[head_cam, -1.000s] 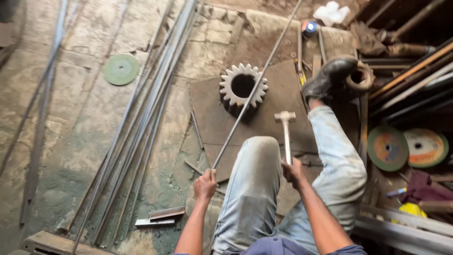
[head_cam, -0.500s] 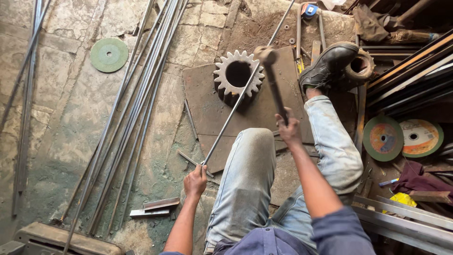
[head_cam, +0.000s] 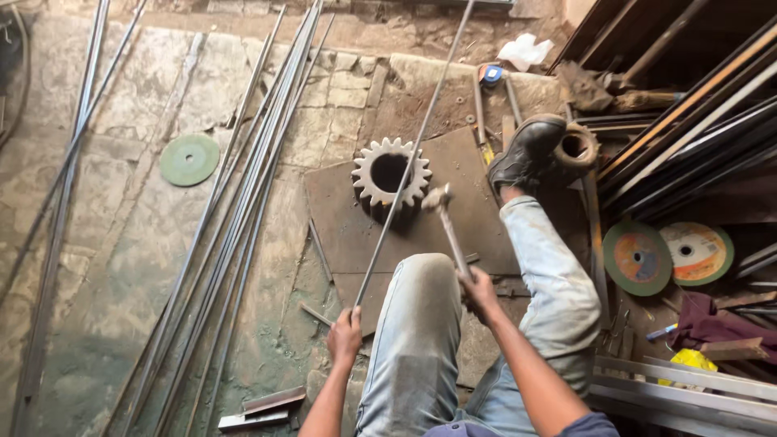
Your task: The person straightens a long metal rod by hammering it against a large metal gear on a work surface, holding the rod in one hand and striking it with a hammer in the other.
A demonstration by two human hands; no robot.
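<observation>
Floor: worn stone slabs, stained. A bundle of long thin steel rods was laid diagonally across it, with further rods at the left. A green abrasive disc was placed flat beside the bundle. A rusty steel plate was set on the floor, a toothed gear wheel resting on it. Two cutting discs were laid at the right; short flat offcuts were seen below.
</observation>
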